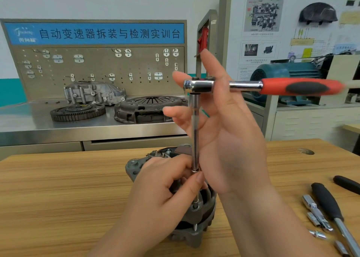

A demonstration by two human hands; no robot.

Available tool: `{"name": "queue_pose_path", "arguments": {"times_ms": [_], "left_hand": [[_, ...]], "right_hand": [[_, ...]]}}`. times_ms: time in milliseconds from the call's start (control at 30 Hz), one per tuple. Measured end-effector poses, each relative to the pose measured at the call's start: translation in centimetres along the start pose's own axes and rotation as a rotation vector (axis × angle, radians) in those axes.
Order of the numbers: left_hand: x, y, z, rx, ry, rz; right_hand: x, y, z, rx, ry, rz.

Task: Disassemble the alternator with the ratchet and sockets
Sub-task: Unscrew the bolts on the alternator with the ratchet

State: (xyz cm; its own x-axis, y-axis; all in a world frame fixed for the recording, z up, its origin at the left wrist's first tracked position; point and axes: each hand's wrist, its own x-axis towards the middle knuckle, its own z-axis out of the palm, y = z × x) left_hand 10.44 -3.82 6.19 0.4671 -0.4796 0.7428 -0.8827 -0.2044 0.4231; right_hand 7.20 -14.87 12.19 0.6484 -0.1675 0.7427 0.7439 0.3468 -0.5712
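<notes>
Nearest, right of the right-hand fingers: loose sockets (316,213) lie on the wooden table (58,188), touching a black-handled driver (327,202). A second black handle (346,184) sits just beyond, cut off by the frame edge.

The alternator (192,235) stands on the table under both hands, and the left hand (165,194) hides most of its top. The left fingers are curled over the housing, and thumb and forefinger pinch the lower end of the extension bar (195,132). The bar stands upright, with its tip down on the alternator rim just below the left thumb.

The right hand (228,132) is behind the bar, fingers straight and splayed with no grip. One finger crosses in front of the ratchet (272,88) neck, hiding part of the chrome. The ratchet head sits on top of the bar, between the spread fingertips. Its red-and-black handle points right and is motion-blurred.

Far, left of the fingers: a steel workbench (29,124) carries a flywheel (78,112), a clutch pressure plate (148,108) and a gearbox housing (93,93). Behind them is a pegboard (97,67) of hooks under a blue sign (97,33).

Far right: a teal electric motor (282,75), partly blocked by the ratchet handle, stands in front of a training board (272,32).
</notes>
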Motion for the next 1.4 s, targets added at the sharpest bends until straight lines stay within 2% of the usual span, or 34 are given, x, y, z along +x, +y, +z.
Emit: {"name": "queue_pose_path", "arguments": {"times_ms": [100,167,300,367,667,967,1233,1400], "left_hand": [[0.1,0.0,-0.1,0.012,-0.011,0.02],[0.0,0.0,-0.1,0.012,-0.019,0.012],[0.0,0.1,-0.1,-0.014,-0.004,-0.027],[0.0,0.1,0.0,-0.008,0.002,-0.026],[0.0,0.0,0.2,0.041,-0.014,0.032],[0.0,-0.1,0.3,0.076,-0.03,0.022],[0.0,-0.2,0.4,0.069,-0.028,-0.001],[0.0,0.1,0.4,0.06,0.019,-0.006]], "right_hand": [[0.2,-0.2,-0.2,0.084,-0.012,0.09],[0.1,-0.2,-0.1,0.064,-0.013,0.089],[-0.1,-0.1,0.4,-0.134,0.029,-0.065],[-0.2,-0.1,0.5,-0.152,0.053,-0.106],[0.2,-0.5,0.0,0.08,0.048,0.078],[0.4,-0.8,-0.4,0.128,0.028,0.112],[1.1,-1.1,-0.9,0.234,-0.003,0.281],[0.8,-0.9,-0.6,0.16,0.006,0.208]]}}
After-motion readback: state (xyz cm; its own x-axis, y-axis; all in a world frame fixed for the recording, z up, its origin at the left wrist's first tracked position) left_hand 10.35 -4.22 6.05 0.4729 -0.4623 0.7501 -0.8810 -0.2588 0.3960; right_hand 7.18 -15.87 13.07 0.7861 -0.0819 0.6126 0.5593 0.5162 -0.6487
